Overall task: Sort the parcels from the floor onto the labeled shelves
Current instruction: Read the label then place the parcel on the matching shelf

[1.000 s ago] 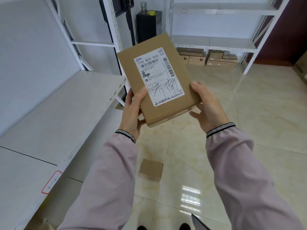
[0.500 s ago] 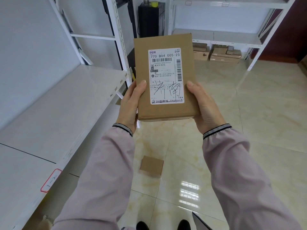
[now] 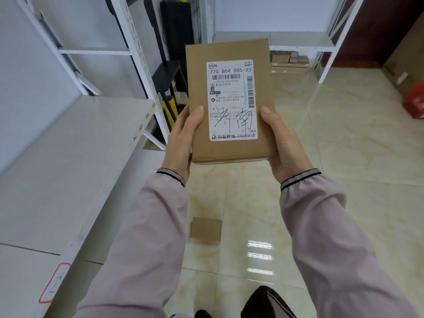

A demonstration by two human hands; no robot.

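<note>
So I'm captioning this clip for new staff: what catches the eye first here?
The brown parcel held up at centre by the left hand and right hand, its white shipping label facing the camera. Below it, a small cardboard box lies on the glossy floor.

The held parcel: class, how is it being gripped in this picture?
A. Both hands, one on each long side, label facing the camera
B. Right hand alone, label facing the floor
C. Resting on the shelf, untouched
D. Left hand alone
A: the left hand and right hand grip opposite sides of the parcel, and its shipping label faces the camera.
</note>
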